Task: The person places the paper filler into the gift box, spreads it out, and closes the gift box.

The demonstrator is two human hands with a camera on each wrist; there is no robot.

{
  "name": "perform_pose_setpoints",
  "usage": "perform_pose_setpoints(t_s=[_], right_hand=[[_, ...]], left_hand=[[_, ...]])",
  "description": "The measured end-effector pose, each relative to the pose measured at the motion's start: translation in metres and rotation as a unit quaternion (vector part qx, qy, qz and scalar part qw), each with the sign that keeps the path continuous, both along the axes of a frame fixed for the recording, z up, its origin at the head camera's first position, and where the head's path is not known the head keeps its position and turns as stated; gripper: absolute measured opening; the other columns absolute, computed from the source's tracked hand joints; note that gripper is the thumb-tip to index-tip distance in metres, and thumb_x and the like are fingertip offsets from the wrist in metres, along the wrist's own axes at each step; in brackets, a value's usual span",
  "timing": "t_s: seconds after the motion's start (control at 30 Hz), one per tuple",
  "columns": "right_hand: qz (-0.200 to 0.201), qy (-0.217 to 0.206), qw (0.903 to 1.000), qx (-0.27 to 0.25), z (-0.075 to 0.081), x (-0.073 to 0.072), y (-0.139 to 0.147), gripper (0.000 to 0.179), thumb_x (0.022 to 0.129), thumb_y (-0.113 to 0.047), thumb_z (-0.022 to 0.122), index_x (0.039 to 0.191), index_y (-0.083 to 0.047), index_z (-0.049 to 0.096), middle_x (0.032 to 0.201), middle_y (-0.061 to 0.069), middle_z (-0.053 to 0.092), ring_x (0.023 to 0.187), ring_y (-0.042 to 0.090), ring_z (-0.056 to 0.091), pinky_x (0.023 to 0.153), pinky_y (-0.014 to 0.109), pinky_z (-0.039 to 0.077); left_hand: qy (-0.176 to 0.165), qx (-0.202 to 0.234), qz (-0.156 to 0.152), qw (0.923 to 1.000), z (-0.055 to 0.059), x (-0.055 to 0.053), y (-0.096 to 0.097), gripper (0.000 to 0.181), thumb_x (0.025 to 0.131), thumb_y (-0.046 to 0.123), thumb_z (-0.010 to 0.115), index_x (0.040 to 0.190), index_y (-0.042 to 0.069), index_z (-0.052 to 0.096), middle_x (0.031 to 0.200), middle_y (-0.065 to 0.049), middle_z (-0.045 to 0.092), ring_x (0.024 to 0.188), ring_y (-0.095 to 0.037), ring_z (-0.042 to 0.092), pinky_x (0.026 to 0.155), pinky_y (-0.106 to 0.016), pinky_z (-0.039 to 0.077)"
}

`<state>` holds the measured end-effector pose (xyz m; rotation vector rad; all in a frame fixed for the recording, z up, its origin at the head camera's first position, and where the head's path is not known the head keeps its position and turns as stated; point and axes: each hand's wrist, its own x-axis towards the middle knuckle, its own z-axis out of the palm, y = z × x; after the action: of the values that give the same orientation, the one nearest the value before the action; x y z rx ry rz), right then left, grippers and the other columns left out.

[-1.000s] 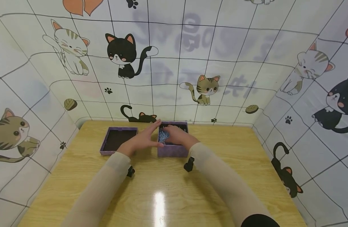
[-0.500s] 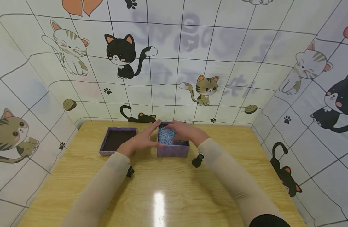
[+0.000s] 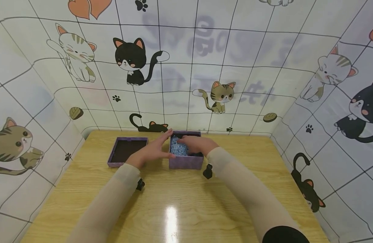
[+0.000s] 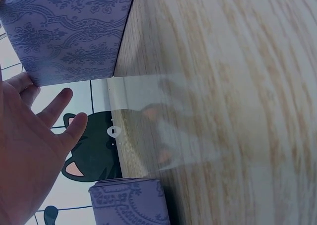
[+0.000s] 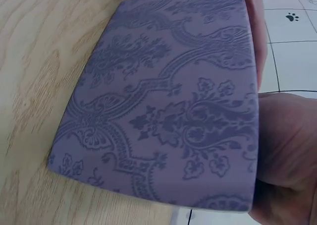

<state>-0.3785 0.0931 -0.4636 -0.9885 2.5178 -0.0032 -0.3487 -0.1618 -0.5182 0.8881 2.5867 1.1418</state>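
A purple patterned box (image 3: 185, 163) stands uncovered on the table, with blue shredded paper filler (image 3: 178, 148) inside. My left hand (image 3: 154, 150) is at its left side, fingers spread toward the back corner and thumb near the front corner. In the left wrist view, that hand (image 4: 29, 150) has its fingers extended along the box (image 4: 74, 31). My right hand (image 3: 198, 144) reaches over the right rim, down into the filler. The box's wall (image 5: 163, 111) hides most of the right hand's (image 5: 287, 140) fingers in the right wrist view, so any hold is hidden.
A shallow purple lid (image 3: 127, 151), dark inside, lies left of the box. The wooden table (image 3: 180, 195) ends at the back against a cat-patterned cloth wall (image 3: 180, 77), with similar cloth on both sides.
My right hand lifts up and to the right, uncovering more blue filler, then lowers back into the box. The left hand, box and lid keep their places.
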Motion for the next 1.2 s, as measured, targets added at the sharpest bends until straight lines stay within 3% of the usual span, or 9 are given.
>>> perform_pose_setpoints(t_s=[0.2, 0.37, 0.5, 0.77, 0.93, 1.2], right_hand=[[-0.005, 0.006, 0.9998, -0.017, 0.003, 0.001, 0.003, 0.075, 0.105, -0.007, 0.078, 0.171, -0.016, 0.045, 0.173, 0.013, 0.044, 0.160, 0.032, 0.041, 0.125, 0.049, 0.041], [-0.038, 0.007, 0.9959, -0.081, 0.013, 0.007, 0.013, 0.079, 0.098, -0.013, 0.088, 0.168, -0.013, 0.050, 0.171, 0.013, 0.046, 0.157, 0.033, 0.045, 0.123, 0.049, 0.044], [-0.074, -0.006, 0.9863, -0.147, 0.020, 0.015, 0.026, 0.077, 0.099, -0.016, 0.087, 0.167, -0.012, 0.051, 0.173, 0.015, 0.042, 0.153, 0.036, 0.049, 0.118, 0.052, 0.049], [-0.115, -0.007, 0.9392, -0.323, 0.012, 0.030, 0.055, 0.064, 0.105, -0.013, 0.079, 0.164, -0.009, 0.054, 0.163, 0.012, 0.054, 0.142, 0.041, 0.058, 0.110, 0.056, 0.054], [-0.127, 0.016, 0.9165, -0.379, 0.009, 0.039, 0.066, 0.057, 0.106, -0.017, 0.079, 0.159, -0.013, 0.060, 0.157, 0.009, 0.060, 0.136, 0.041, 0.062, 0.100, 0.056, 0.057], [-0.148, 0.018, 0.8848, -0.441, 0.006, 0.054, 0.063, 0.049, 0.106, -0.016, 0.078, 0.154, -0.012, 0.064, 0.149, 0.014, 0.064, 0.131, 0.045, 0.063, 0.099, 0.056, 0.057]], left_hand=[[0.000, -0.003, -0.005, 1.0000, 0.001, 0.000, 0.001, 0.122, 0.093, 0.060, 0.086, 0.180, 0.021, 0.010, 0.186, 0.010, -0.001, 0.169, -0.032, 0.018, 0.131, -0.066, 0.023], [-0.008, 0.005, -0.005, 0.9999, 0.000, 0.000, 0.001, 0.123, 0.092, 0.061, 0.086, 0.180, 0.026, 0.008, 0.186, 0.008, -0.002, 0.169, -0.031, 0.020, 0.130, -0.067, 0.024], [-0.014, 0.006, -0.003, 0.9999, -0.003, -0.001, 0.001, 0.123, 0.091, 0.065, 0.085, 0.179, 0.035, 0.005, 0.186, 0.009, -0.002, 0.169, -0.028, 0.019, 0.129, -0.067, 0.026], [-0.018, -0.011, -0.002, 0.9998, 0.006, 0.000, 0.003, 0.124, 0.091, 0.066, 0.085, 0.180, 0.033, 0.004, 0.187, 0.002, 0.000, 0.170, -0.030, 0.013, 0.130, -0.068, 0.022], [-0.020, -0.014, -0.005, 0.9997, 0.010, 0.001, 0.004, 0.123, 0.092, 0.062, 0.085, 0.180, 0.031, 0.004, 0.187, 0.002, 0.000, 0.170, -0.030, 0.009, 0.131, -0.068, 0.020], [-0.003, -0.011, 0.008, 0.9999, 0.002, 0.000, 0.001, 0.122, 0.091, 0.067, 0.084, 0.179, 0.038, 0.004, 0.186, 0.009, -0.003, 0.170, -0.030, 0.010, 0.131, -0.068, 0.021]])
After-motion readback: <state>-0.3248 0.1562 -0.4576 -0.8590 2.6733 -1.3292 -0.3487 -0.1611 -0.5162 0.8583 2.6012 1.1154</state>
